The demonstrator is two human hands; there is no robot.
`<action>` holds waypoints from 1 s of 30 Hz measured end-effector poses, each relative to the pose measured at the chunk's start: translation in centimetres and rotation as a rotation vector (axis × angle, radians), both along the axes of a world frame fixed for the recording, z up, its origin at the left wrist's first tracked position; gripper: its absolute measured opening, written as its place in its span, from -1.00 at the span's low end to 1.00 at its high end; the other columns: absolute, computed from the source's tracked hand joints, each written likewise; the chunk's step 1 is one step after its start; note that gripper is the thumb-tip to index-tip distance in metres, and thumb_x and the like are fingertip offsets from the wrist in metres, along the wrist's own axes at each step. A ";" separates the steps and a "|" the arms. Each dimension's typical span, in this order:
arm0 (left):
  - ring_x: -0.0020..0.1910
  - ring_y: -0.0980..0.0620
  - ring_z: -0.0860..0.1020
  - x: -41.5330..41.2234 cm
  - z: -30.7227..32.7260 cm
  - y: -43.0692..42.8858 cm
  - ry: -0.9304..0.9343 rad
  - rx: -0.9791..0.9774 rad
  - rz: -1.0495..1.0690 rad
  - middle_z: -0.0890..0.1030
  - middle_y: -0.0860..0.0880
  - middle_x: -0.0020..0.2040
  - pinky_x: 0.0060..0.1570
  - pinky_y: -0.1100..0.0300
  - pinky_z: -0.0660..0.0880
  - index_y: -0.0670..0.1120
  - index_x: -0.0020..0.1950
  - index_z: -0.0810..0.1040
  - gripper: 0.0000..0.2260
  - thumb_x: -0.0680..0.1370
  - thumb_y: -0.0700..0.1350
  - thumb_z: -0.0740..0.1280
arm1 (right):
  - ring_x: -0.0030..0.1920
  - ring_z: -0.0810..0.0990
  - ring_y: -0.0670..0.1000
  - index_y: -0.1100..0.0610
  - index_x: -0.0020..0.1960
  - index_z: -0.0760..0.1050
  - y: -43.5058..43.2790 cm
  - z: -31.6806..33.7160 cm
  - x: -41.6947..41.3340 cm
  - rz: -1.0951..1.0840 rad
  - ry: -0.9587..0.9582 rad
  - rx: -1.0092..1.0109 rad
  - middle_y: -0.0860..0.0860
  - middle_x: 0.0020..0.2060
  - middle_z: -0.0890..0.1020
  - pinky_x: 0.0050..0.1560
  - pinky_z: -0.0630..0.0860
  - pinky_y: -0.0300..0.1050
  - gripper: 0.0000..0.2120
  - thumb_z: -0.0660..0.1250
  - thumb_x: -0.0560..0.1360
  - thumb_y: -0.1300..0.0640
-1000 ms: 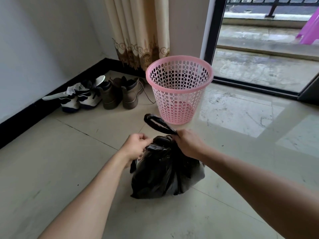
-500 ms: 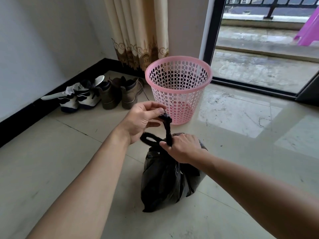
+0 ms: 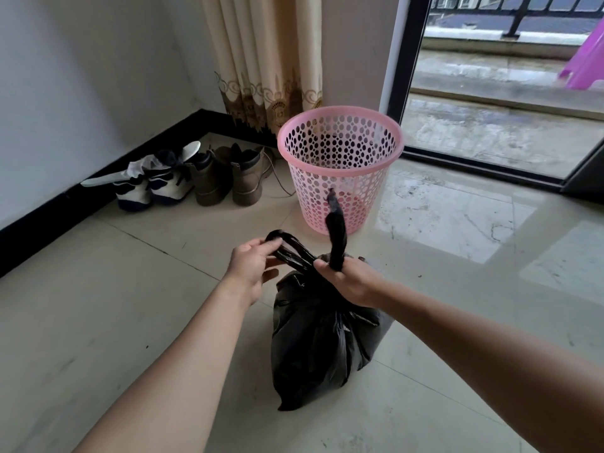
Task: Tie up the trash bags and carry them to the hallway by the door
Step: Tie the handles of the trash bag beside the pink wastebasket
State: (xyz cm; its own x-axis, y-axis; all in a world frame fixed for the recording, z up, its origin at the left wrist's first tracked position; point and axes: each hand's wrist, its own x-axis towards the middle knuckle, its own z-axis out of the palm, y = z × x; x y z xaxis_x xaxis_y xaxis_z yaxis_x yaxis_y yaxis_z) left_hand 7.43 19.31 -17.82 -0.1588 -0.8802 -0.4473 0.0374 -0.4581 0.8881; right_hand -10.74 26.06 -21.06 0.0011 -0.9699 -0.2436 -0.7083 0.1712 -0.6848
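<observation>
Bag (image 3: 323, 335) sits on the floor (image 3: 98, 305) just in front of the pink bin (image 3: 340, 165), touching neither wall nor shoes (image 3: 192, 181). Thin black film: soft, slippery, likely light, tears if yanked. Best held at the twisted neck or the handle strips, not the body. Left hand (image 3: 251, 269) pinches the looped strip (image 3: 287, 246); right hand (image 3: 346, 279) is closed round the neck, other strip (image 3: 336, 230) sticking up. Versus half a second ago: left hand dropped from the upright strip to the loop, pulling it left.
</observation>
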 end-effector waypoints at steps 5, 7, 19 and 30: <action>-0.20 -0.05 0.61 1.2 -1.0 -0.4 0.181 0.065 0.191 0.62 -0.11 -0.16 -0.22 0.13 0.48 -0.08 -0.11 0.46 -0.88 0.57 -0.27 0.28 | -0.15 0.56 0.04 0.15 0.04 0.49 -1.1 1.8 -1.6 -0.364 -0.547 0.060 0.08 -0.16 0.58 -0.02 0.50 -0.06 -0.79 0.19 0.64 0.03; -0.12 -0.07 0.61 0.8 -1.4 0.6 0.199 0.063 0.067 0.64 -0.15 -0.06 -0.12 0.14 0.51 -0.09 0.01 0.50 -0.91 0.54 -0.24 0.33 | -0.25 0.60 -0.03 0.15 0.04 0.54 -0.9 2.2 -2.2 -0.429 -0.680 0.159 0.05 -0.21 0.63 -0.15 0.53 -0.14 -0.85 0.28 0.60 0.08; -0.24 0.11 0.59 -2.0 -1.7 2.7 -0.389 -0.275 -0.591 0.65 0.02 -0.25 -0.09 0.20 0.49 -0.12 -0.07 0.70 -0.89 0.49 -0.09 0.46 | -0.39 0.49 -0.09 0.11 -0.15 0.54 0.2 2.8 -3.3 -0.305 -1.146 0.491 -0.03 -0.40 0.52 -0.26 0.51 -0.24 -0.81 0.33 0.45 -0.02; -0.30 0.03 0.57 -0.4 -2.3 1.9 -0.406 -0.167 -0.513 0.66 -0.01 -0.31 -0.15 0.18 0.49 -0.05 -0.20 0.71 -0.83 0.51 -0.26 0.39 | -0.33 0.54 -0.09 0.20 -0.19 0.59 -0.4 3.0 -3.7 -0.158 -0.712 0.350 0.01 -0.34 0.60 -0.36 0.45 -0.30 -0.91 0.41 0.44 0.35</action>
State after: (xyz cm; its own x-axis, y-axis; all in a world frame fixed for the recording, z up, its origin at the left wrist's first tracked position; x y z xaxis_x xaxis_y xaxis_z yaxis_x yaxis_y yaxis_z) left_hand 7.04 21.18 -20.13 -0.4229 -0.8006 -0.4245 -0.5001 -0.1844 0.8461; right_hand -14.44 25.67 -18.08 0.1400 -0.8389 -0.5260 -0.0714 0.5212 -0.8504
